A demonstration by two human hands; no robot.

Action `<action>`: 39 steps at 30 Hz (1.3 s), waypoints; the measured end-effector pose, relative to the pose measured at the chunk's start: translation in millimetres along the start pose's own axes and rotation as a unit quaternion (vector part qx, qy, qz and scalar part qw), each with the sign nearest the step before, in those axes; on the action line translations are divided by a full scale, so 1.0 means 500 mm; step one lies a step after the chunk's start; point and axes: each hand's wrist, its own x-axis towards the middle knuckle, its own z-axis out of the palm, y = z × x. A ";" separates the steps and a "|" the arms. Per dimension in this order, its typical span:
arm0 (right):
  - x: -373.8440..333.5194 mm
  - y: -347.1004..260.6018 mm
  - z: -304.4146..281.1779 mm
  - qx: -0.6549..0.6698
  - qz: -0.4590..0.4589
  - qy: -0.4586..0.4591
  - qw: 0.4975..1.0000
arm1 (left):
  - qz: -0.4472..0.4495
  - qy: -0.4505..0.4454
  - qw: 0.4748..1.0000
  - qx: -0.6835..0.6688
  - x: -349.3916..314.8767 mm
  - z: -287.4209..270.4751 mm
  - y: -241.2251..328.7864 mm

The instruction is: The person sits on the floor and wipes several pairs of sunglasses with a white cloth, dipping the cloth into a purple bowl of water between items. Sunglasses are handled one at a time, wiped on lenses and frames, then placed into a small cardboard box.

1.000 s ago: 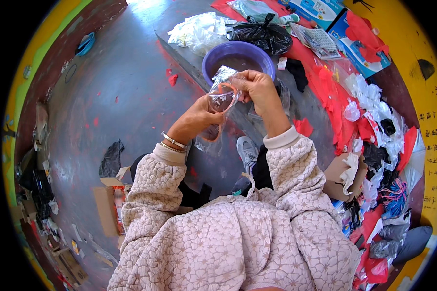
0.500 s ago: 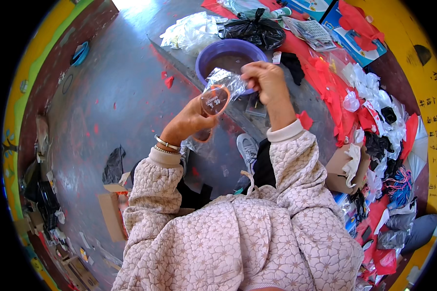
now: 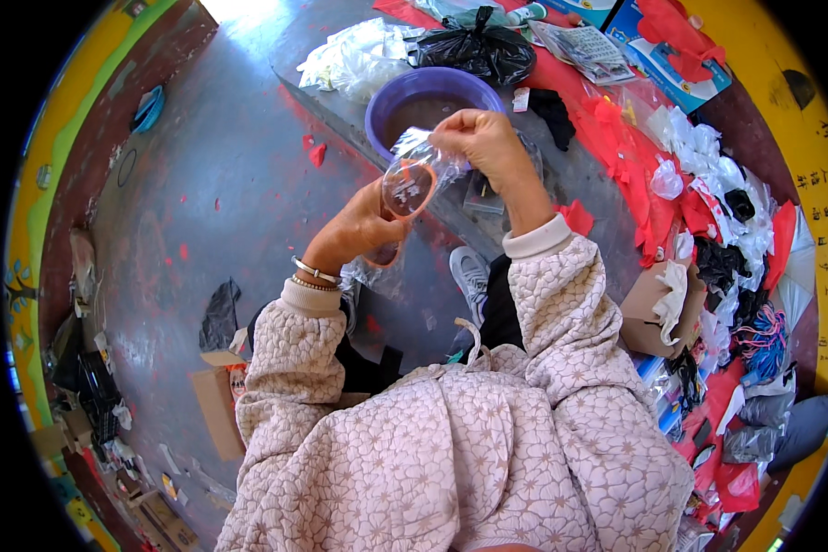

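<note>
My left hand point(image 3: 352, 228) is closed around the middle of a pair of orange-rimmed glasses point(image 3: 408, 191). One round lens with white print stands above the fingers, and the other shows partly below them. A crinkled clear plastic bag point(image 3: 414, 144) covers the upper lens. With thumb and fingertips, my right hand point(image 3: 489, 152) pinches the far end of this bag. Both hands are raised in front of a purple basin point(image 3: 377, 109) that holds murky water.
Beyond the basin lie a black plastic bag point(image 3: 481, 52) and white plastic bags point(image 3: 350, 64). Red cloth point(image 3: 621, 170) and heaped plastic cover the right side. Open cardboard boxes point(image 3: 649, 313) point(image 3: 216, 414) stand either side of me. Someone's grey-clad leg point(image 3: 805, 431) shows far right.
My right hand has moved slightly left, nearer the glasses, its fingers now pinched on the bag's end. The left hand keeps its hold in nearly the same place.
</note>
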 end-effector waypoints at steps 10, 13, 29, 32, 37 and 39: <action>-0.031 0.007 0.046 0.167 0.206 -0.127 0.956 | -0.030 0.124 0.974 -0.187 -0.003 -0.029 -0.008; -0.018 0.019 0.044 0.157 0.178 -0.138 0.962 | 0.007 0.051 0.931 -0.361 -0.006 -0.034 -0.027; -0.015 0.031 0.063 0.394 0.112 -0.139 0.901 | -0.008 0.011 0.810 -0.586 -0.001 0.063 -0.028; -0.014 0.026 0.049 0.323 0.089 -0.044 0.941 | -0.094 0.084 0.896 -0.426 0.001 0.037 -0.020; -0.017 0.018 0.053 0.277 0.046 0.031 0.959 | -0.038 0.121 0.943 -0.307 0.014 0.003 -0.046; -0.015 0.024 0.046 0.249 0.040 0.039 0.967 | -0.035 0.092 0.945 -0.314 0.018 0.004 -0.037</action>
